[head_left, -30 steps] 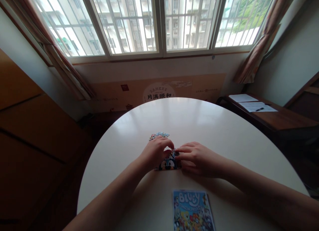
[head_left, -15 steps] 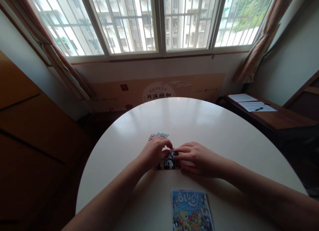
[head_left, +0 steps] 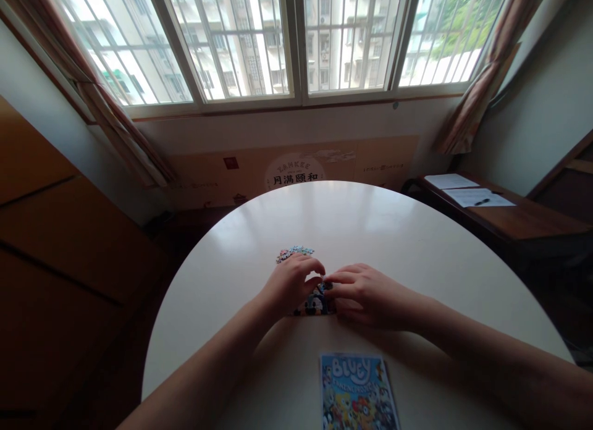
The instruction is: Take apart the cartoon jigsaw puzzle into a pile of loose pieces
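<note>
Head view: left hand [head_left: 294,280] and right hand [head_left: 365,294] close together over a small, multicoloured jigsaw picture [head_left: 315,307]

Head view shows the jigsaw picture lying flat on a round, glossy white table [head_left: 393,232], well in from the far curved edge and a little nearer the left edge than the right. The left hand arches over its left side, thumb and forefinger curved with a gap between them; whether their tips grip a piece cannot be told. The right hand lies low at its right side, fingers nearly straight and close together, fingertips at the picture; whether they hold anything cannot be told either. Just beyond the left hand, towards the far edge, sits a heap of small, pale blue and mixed-colour jigsaw pieces [head_left: 296,252]. Nearer the person lies a blue, rectangular printed sheet [head_left: 357,390] lettered "BLUEY". Beyond the table's right edge, white papers [head_left: 477,198] rest on a brown wooden desk [head_left: 532,223].
</note>
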Tool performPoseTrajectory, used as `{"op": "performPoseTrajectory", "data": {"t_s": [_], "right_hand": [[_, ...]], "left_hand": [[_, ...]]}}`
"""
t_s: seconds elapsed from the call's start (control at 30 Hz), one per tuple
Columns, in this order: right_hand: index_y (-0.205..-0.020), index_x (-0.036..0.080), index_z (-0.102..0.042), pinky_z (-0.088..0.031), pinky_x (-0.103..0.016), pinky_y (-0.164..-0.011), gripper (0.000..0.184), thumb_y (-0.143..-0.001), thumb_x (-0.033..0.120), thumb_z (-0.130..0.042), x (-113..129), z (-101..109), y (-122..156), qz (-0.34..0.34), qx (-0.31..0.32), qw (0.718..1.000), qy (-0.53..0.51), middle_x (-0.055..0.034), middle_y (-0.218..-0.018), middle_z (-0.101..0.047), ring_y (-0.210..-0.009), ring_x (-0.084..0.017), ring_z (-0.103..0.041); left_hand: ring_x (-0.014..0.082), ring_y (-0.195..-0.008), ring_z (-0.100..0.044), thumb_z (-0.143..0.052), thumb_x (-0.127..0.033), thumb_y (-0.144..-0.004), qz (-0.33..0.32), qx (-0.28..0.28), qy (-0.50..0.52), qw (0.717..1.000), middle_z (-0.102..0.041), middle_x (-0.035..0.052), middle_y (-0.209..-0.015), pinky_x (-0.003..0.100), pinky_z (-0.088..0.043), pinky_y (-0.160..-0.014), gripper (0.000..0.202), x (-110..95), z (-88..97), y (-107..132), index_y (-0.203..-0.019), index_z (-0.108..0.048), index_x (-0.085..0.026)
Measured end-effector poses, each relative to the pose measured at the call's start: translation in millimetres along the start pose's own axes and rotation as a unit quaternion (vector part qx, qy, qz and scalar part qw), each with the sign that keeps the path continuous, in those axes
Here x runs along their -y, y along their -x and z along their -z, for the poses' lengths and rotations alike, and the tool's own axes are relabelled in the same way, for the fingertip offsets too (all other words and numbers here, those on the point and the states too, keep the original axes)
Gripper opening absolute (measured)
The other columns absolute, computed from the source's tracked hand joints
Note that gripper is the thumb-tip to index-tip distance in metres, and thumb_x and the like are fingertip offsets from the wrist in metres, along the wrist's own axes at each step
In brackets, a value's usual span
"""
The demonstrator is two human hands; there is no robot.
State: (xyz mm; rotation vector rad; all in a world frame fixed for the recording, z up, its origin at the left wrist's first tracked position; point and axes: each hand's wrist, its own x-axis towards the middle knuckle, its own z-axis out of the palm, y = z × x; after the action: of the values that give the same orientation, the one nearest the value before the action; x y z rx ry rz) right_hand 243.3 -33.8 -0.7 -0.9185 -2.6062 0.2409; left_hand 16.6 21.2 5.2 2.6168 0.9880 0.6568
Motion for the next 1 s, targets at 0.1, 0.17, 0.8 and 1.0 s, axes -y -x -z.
{"op": "performPoseTrajectory", "data": {"t_s": [0.1, 0.17, 0.8, 1.0], "right_hand": [[-0.123, 0.03, -0.066, -0.048, -0.043, -0.099, 0.031, -0.092, 0.032, -0.064, 0.5, 0.5, -0.5, 0.0, 0.003, 1.0, -0.002, -0.0026, -0.13, -0.065, -0.114, -0.022, -0.062], [-0.122, 0.03, -0.066, -0.048, -0.043, -0.1, 0.031, -0.091, 0.032, -0.065, 0.5, 0.7, -0.6, 0.002, 0.003, 1.0, -0.005, -0.0025, -0.13, -0.065, -0.114, -0.022, -0.061], [-0.119, 0.029, -0.068, -0.047, -0.043, -0.101, 0.03, -0.089, 0.032, -0.067, -0.2, -1.6, -1.2, 0.003, -0.002, 1.0, -0.007, -0.0031, -0.125, -0.067, -0.114, -0.022, -0.061], [-0.12, 0.03, -0.067, -0.047, -0.044, -0.101, 0.031, -0.089, 0.034, -0.067, -0.9, -1.7, -0.7, 0.002, 0.002, 1.0, -0.01, -0.0023, -0.128, -0.066, -0.114, -0.022, -0.061]], "left_hand": [[0.0208, -0.087, -0.063, -0.072, -0.009, -0.082, 0.003, 0.0, -0.003, 1.0, -0.07, 0.0012, -0.085, 0.035, -0.05, -0.084, 0.015, 0.8, 0.0, 0.5, -0.089, -0.071, -0.022], [0.0212, -0.088, -0.063, -0.072, -0.009, -0.082, 0.008, 0.0, -0.005, 1.0, -0.071, 0.0011, -0.086, 0.036, -0.05, -0.085, 0.014, 1.7, -0.7, 0.5, -0.089, -0.071, -0.022], [0.0196, -0.082, -0.063, -0.068, -0.014, -0.084, 0.069, -0.008, 0.022, 0.997, -0.069, 0.0013, -0.084, 0.033, -0.05, -0.077, 0.01, 3.0, -2.0, 0.2, -0.089, -0.071, -0.022], [0.0191, -0.082, -0.063, -0.068, -0.009, -0.081, 0.058, 0.006, 0.028, 0.998, -0.07, 0.0002, -0.084, 0.034, -0.05, -0.079, 0.015, 8.5, -1.2, 0.2, -0.087, -0.071, -0.022]]}}
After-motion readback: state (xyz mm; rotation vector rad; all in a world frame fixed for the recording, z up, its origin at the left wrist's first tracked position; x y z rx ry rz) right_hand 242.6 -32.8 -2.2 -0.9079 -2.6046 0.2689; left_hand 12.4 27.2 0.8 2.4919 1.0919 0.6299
